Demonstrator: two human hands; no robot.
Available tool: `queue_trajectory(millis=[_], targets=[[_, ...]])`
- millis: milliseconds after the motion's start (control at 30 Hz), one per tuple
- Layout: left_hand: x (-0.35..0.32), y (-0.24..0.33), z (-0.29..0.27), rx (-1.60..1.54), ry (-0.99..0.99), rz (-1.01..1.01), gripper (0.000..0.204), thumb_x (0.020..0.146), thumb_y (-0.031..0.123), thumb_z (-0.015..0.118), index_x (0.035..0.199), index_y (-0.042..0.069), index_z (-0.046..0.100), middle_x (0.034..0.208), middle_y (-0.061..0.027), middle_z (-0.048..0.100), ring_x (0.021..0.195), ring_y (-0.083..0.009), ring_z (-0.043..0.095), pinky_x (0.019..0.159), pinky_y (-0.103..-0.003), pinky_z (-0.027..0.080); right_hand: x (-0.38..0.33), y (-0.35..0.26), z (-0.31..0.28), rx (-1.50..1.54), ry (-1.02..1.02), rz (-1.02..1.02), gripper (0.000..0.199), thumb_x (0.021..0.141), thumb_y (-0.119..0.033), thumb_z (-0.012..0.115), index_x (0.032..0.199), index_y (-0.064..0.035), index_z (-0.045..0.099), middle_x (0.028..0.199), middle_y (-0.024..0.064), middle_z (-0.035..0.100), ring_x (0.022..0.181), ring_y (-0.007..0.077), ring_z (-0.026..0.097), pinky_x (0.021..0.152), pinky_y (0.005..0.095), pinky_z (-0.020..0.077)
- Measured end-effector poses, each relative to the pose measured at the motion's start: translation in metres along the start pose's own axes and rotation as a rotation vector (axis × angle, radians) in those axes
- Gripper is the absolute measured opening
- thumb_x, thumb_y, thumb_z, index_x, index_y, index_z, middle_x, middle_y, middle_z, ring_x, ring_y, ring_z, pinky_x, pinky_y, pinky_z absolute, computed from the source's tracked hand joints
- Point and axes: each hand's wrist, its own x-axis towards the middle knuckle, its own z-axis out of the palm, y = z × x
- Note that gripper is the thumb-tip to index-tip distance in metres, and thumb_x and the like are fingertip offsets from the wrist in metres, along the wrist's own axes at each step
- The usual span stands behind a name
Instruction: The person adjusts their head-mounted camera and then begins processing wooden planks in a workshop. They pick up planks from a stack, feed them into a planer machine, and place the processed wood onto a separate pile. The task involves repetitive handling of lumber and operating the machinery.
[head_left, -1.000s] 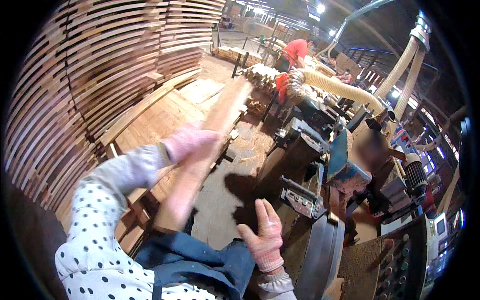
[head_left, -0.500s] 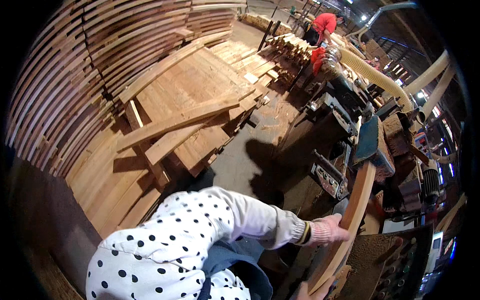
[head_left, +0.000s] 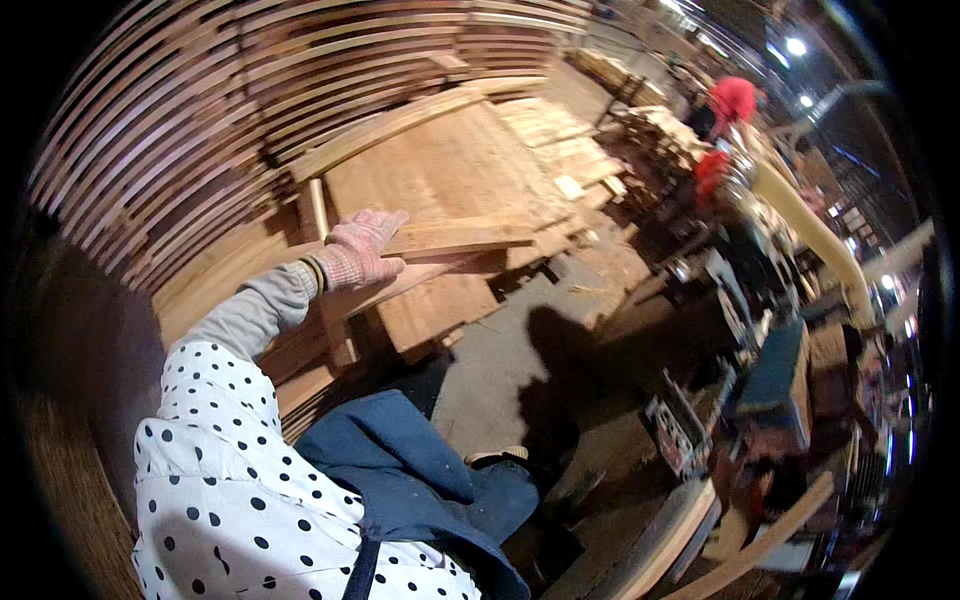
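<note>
My left hand (head_left: 358, 250), in a pinkish knitted glove, is stretched out over the wood stack on the left. Its fingers and thumb are spread around the near part of a loose plank (head_left: 465, 236); whether they press on it I cannot tell. That plank lies slantwise on a wide wooden board (head_left: 420, 165). At the lower right a narrow wooden piece (head_left: 672, 540) lies along the machine, and a curved wooden strip (head_left: 765, 540) rises beside it. My right hand is out of sight.
Tall rows of stacked slats (head_left: 150, 160) stand at the far left. A dusty machine with a blue-green housing (head_left: 775, 375) is on the right, a pale ribbed hose (head_left: 815, 230) above it. A person in red (head_left: 733, 100) bends over wood at the back.
My left hand has let go of the wooden piece by the machine and swung left to the stacked planks. My right hand has left the picture. The view has shifted and blurred.
</note>
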Motion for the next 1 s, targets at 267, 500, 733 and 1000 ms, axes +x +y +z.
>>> queue_trajectory(millis=[267, 500, 733, 1000], targets=[[-0.002, -0.038, -0.006, -0.197, 0.045, -0.162, 0.078, 0.082, 0.050, 0.078, 0.146, 0.011, 0.056, 0.133, -0.0200, 0.061, 0.125, -0.0389, 0.058, 0.105, -0.046, 0.050, 0.083, -0.082, 0.097, 0.194, -0.137, -0.103, 0.075, 0.094, -0.038, 0.069, 0.155, -0.0015, 0.046, 0.138, 0.0294, 0.062, 0.109, 0.0410, 0.066, 0.094, 0.0496, 0.0530], [0.063, 0.055, -0.020, -0.302, 0.130, 0.090, 0.070, 0.082, 0.043, 0.079, 0.139, 0.007, 0.060, 0.134, -0.0212, 0.060, 0.128, -0.0399, 0.055, 0.109, -0.046, 0.046, -0.008, 0.007, -0.004, 0.098, -0.269, -0.043, 0.074, 0.091, -0.036, 0.071, 0.154, -0.0026, 0.049, 0.139, 0.0278, 0.062, 0.108, 0.0395, 0.067, 0.095, 0.0495, 0.0527], [0.058, 0.098, 0.014, -0.053, 0.062, 0.095, 0.094, 0.077, 0.041, 0.081, 0.155, 0.006, 0.042, 0.140, -0.0182, 0.051, 0.131, -0.0379, 0.049, 0.111, -0.047, 0.040, -0.118, 0.033, -0.122, -0.255, -0.385, 0.048, 0.064, 0.088, -0.027, 0.071, 0.145, -0.0007, 0.056, 0.127, 0.0279, 0.065, 0.114, 0.0457, 0.062, 0.101, 0.0520, 0.0490], [0.067, 0.099, 0.002, -0.023, -0.159, -0.185, 0.099, 0.076, 0.039, 0.084, 0.159, 0.014, 0.036, 0.135, -0.0187, 0.058, 0.129, -0.0356, 0.055, 0.107, -0.045, 0.047, 0.014, 0.008, -0.041, -0.261, -0.350, -0.210, 0.053, 0.080, -0.023, 0.075, 0.127, -0.0050, 0.059, 0.115, 0.0205, 0.058, 0.107, 0.0426, 0.057, 0.095, 0.0506, 0.0465]])
